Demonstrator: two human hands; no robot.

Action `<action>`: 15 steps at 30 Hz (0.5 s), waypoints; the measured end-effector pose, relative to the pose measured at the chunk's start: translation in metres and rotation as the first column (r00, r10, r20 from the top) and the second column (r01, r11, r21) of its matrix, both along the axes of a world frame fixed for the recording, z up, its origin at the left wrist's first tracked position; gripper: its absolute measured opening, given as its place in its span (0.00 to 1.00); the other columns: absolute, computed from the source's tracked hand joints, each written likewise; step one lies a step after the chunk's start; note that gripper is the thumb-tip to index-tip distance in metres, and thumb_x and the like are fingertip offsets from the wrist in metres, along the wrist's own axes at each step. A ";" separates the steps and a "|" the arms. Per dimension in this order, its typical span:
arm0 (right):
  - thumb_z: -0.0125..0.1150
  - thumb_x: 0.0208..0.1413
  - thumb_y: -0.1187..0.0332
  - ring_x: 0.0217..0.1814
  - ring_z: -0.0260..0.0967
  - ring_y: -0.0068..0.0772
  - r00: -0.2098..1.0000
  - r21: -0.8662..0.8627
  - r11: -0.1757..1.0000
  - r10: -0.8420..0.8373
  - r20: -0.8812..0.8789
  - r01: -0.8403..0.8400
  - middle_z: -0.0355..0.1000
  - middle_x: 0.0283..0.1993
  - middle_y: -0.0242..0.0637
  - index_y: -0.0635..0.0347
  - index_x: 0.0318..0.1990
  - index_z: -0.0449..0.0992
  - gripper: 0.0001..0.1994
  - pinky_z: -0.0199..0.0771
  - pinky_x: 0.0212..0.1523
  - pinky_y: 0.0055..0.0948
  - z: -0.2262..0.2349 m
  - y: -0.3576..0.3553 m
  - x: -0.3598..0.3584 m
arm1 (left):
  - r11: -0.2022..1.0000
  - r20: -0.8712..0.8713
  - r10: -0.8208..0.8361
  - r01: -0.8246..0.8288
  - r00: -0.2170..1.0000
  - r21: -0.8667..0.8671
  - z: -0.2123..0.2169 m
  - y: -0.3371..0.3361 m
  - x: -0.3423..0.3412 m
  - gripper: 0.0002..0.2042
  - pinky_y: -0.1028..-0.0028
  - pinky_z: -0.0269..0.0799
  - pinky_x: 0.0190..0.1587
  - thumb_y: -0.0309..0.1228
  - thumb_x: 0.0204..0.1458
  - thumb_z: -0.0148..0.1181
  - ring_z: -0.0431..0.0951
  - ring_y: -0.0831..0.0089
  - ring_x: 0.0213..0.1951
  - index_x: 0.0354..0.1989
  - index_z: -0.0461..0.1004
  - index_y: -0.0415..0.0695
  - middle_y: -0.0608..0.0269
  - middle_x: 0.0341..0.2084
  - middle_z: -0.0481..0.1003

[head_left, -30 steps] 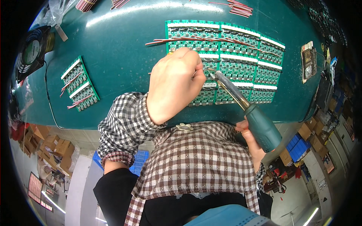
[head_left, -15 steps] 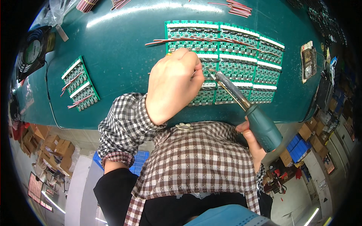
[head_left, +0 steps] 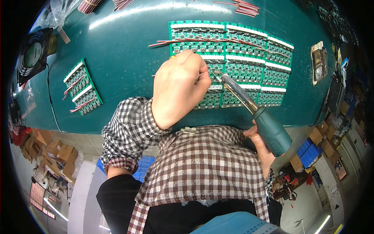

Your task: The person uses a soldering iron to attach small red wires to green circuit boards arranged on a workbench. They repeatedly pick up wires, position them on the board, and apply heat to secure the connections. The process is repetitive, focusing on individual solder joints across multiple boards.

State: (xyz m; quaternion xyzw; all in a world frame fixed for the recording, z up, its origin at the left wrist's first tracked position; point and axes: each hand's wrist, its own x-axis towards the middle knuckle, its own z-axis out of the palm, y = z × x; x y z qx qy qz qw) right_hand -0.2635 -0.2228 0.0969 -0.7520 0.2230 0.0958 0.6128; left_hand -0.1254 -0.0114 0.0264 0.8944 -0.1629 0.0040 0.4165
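Note:
Green circuit boards (head_left: 244,70) lie joined in rows on the table in front of me. My left hand (head_left: 177,87) is closed in a pinch over their left part, hiding some of them. A thin wire (head_left: 200,75) shows at its thumb and fingertip, and a short tail pokes out past the other side of the hand. From the right, my right hand (head_left: 263,153) grips a soldering iron (head_left: 273,133) by its green handle. The iron's tip reaches the boards just right of my left fingertips. Whether it touches a joint is too small to tell.
Red and white wires (head_left: 187,40) lie across the upper board rows. A smaller board piece (head_left: 83,86) with wires sits at left, near a black fan (head_left: 37,52). More wire bundles (head_left: 245,7) lie at the far edge. A worn metal-framed block (head_left: 318,62) stands at right.
The boards have shifted very slightly to the left. Both hands and the soldering iron stay almost where they were.

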 end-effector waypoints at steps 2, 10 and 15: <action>0.66 0.46 0.79 0.34 0.74 0.28 1.000 0.009 1.000 -0.003 0.010 0.003 0.76 0.31 0.38 0.68 0.40 0.74 0.12 0.73 0.39 0.27 0.000 0.001 0.001 | 1.000 -0.002 0.001 -0.001 1.000 0.001 0.001 0.000 0.000 0.07 0.72 0.66 0.26 0.20 0.36 0.61 0.69 0.70 0.21 0.22 0.69 0.43 0.66 0.18 0.68; 0.67 0.46 0.78 0.34 0.74 0.27 1.000 0.039 0.999 -0.022 0.003 0.021 0.76 0.31 0.38 0.68 0.41 0.73 0.14 0.73 0.39 0.26 0.001 0.002 0.003 | 1.000 -0.011 -0.010 0.010 1.000 0.009 0.001 0.000 0.001 0.06 0.71 0.66 0.26 0.20 0.36 0.60 0.69 0.68 0.21 0.21 0.69 0.43 0.65 0.18 0.67; 0.68 0.46 0.78 0.34 0.74 0.27 0.999 -0.012 0.999 0.038 0.017 -0.038 0.76 0.32 0.37 0.68 0.45 0.71 0.18 0.72 0.40 0.25 -0.003 -0.001 0.000 | 1.000 -0.008 -0.002 0.002 1.000 0.008 0.002 -0.001 0.001 0.07 0.71 0.66 0.25 0.20 0.36 0.60 0.69 0.69 0.21 0.22 0.69 0.43 0.65 0.18 0.67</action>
